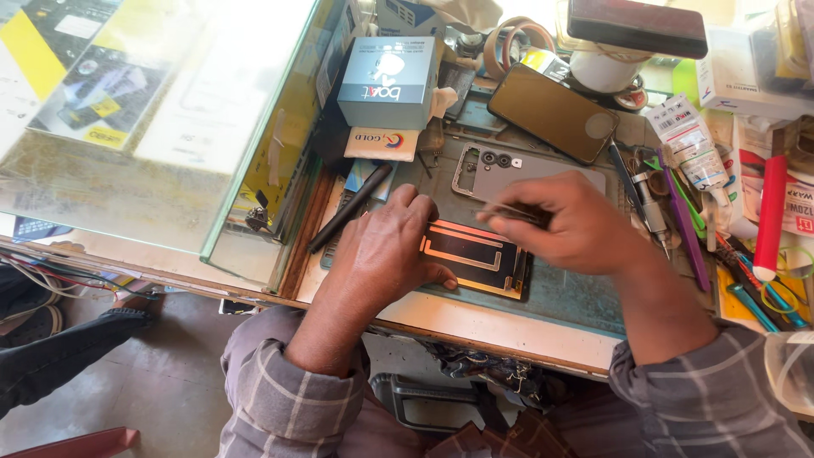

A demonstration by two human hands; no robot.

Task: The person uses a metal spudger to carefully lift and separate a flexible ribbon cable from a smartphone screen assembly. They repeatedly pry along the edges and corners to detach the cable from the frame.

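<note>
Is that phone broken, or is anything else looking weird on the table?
The opened phone under the left hand lies with copper insides bare; its grey back cover sits apart. The right hand holds tweezers.

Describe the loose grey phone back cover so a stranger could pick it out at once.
Start at the grey-green work mat under both hands. Just beyond the right hand lies the phone back cover, flat and grey. Unlike the dark glossy phone behind it, it is matte with round camera cutouts at one end.

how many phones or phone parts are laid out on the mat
3: a dark phone panel under the left hand, a grey back cover beyond the right hand, and a black phone farther back. Others may be hidden.
</note>
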